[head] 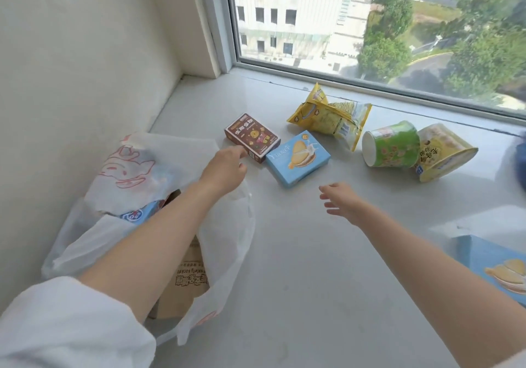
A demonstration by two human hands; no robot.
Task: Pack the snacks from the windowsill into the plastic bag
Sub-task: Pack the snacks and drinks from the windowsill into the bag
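The step in hand looks like the reach for the next snack: the left hand (225, 165) stretches over the plastic bag (119, 174) with a fingertip at the near corner of the brown box (252, 137), its grip not closed on anything so far as the view shows (the fingers point away from the camera, so whether the tip touches the box or stops just short of it I cannot tell). The right hand (340, 199) hovers above the windowsill (299, 268) with fingers spread and relaxed, holding nothing, near the blue biscuit box (298, 158) that lies just beside the brown one. Farther right, all on the sill by the window, lie a yellow chip bag (330, 115), a green cup (391, 148) tipped on its side and a yellow cup (444, 154) leaning against it. The bag sits at the left against the wall, mouth slack, with a brown paper package (187, 282) and a blue-labelled packet (136, 215) already inside, so the packing seems partly done. The next move likely calls for closing the fingers round the brown box, then lifting it back into the bag's mouth, which may need holding open. Another blue box (495, 265) is cut off at the right edge, a dark blue shape above it is too cropped to name, and the left forearm hides much of the bag's opening.
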